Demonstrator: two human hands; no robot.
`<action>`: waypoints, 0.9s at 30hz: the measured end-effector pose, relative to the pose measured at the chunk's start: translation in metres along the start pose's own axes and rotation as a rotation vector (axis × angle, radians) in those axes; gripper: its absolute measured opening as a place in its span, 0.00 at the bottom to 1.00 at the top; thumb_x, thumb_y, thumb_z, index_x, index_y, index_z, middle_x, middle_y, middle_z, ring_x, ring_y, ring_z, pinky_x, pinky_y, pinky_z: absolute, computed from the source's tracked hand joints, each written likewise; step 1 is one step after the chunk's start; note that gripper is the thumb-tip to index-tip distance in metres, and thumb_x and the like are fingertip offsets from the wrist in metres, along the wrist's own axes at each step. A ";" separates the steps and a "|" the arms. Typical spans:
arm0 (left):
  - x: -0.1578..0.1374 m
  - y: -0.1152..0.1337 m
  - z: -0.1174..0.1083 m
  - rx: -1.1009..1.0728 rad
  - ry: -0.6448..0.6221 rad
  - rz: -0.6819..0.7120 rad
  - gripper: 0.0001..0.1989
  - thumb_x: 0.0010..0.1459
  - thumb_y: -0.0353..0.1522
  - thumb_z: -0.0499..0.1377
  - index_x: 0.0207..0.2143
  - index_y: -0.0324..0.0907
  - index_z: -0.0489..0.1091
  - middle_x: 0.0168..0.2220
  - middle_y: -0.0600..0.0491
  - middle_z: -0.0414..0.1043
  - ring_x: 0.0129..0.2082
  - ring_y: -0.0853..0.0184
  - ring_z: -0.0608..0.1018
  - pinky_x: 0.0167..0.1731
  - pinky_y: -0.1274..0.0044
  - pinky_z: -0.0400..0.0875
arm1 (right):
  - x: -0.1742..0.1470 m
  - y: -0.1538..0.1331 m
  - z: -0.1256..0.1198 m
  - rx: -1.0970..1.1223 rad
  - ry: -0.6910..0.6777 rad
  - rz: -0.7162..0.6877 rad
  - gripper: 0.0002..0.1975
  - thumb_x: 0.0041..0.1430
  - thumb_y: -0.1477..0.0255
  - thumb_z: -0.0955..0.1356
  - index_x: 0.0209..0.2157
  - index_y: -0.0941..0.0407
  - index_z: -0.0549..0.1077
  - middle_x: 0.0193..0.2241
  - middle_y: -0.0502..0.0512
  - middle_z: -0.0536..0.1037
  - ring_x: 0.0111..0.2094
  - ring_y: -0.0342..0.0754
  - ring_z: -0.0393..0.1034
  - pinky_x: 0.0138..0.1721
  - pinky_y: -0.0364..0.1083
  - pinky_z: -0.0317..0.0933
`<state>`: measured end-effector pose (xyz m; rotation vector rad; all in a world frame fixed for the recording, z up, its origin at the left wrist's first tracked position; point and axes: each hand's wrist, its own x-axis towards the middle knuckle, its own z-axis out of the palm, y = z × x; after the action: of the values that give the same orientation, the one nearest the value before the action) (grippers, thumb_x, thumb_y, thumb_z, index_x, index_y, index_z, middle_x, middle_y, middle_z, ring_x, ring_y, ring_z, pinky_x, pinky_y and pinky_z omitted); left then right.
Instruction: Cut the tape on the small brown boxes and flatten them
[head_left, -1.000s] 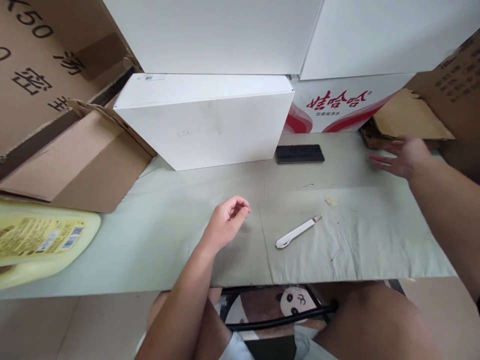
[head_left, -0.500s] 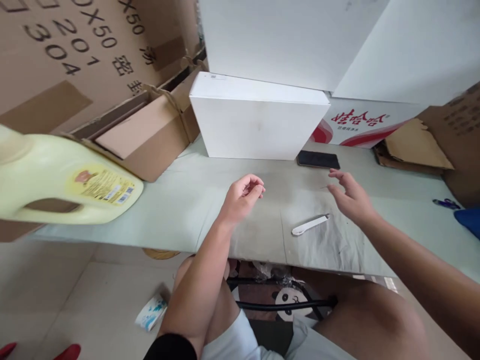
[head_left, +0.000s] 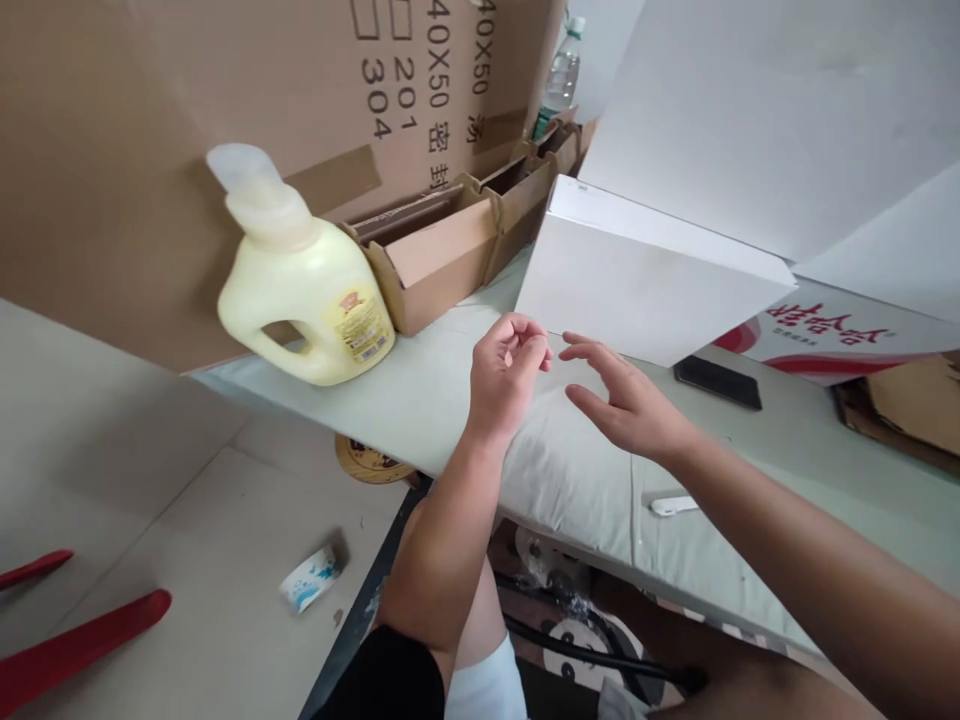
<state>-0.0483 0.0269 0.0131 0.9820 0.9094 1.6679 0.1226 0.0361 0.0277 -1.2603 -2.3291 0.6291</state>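
My left hand (head_left: 511, 372) is raised over the table, its thumb and fingers pinched together. What it may hold is too small to name; a faint thin dark line shows between its fingertips and my right hand's index finger. My right hand (head_left: 619, 398) hovers just to the right, thumb and fingers apart, with nothing visible between them. Below my right forearm, a white utility knife (head_left: 673, 506) lies on the cloth-covered table (head_left: 427, 410), partly hidden by the arm. Behind both hands stands a white box (head_left: 637, 270).
A pale yellow jug (head_left: 330, 255) stands at the table's left, beside open cardboard boxes (head_left: 442, 255). A black phone (head_left: 718, 383) lies by the white box. Farther back are a water bottle (head_left: 561, 80) and a red-lettered carton (head_left: 832, 330). A paper roll (head_left: 309, 580) is on the floor.
The view has swung left, bringing the whole jug into sight. My right hand has come in close to my left hand, which stays pinched.
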 end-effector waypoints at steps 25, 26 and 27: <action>0.029 -0.007 -0.051 -0.142 0.697 0.169 0.05 0.47 0.32 0.52 0.26 0.45 0.56 0.22 0.60 0.50 0.21 0.73 0.61 0.25 0.78 0.57 | 0.200 -0.095 0.080 -0.338 -0.015 -0.303 0.33 0.55 0.82 0.63 0.64 0.58 0.62 0.67 0.64 0.65 0.69 0.64 0.56 0.67 0.64 0.52; 0.030 -0.008 -0.053 -0.136 0.692 0.173 0.05 0.48 0.32 0.52 0.26 0.45 0.55 0.22 0.61 0.49 0.21 0.73 0.60 0.25 0.78 0.57 | 0.202 -0.095 0.083 -0.383 -0.011 -0.306 0.31 0.56 0.82 0.64 0.62 0.58 0.64 0.63 0.65 0.69 0.66 0.65 0.59 0.66 0.65 0.51; 0.030 -0.008 -0.054 -0.130 0.687 0.178 0.05 0.48 0.32 0.53 0.27 0.45 0.55 0.22 0.61 0.48 0.21 0.73 0.60 0.25 0.78 0.57 | 0.203 -0.093 0.085 -0.423 -0.002 -0.310 0.26 0.57 0.81 0.64 0.59 0.58 0.67 0.59 0.66 0.72 0.63 0.65 0.62 0.65 0.65 0.51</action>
<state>-0.1013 0.0509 -0.0099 0.3963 1.1516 2.2424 -0.0880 0.1479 0.0408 -1.0176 -2.6724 0.0341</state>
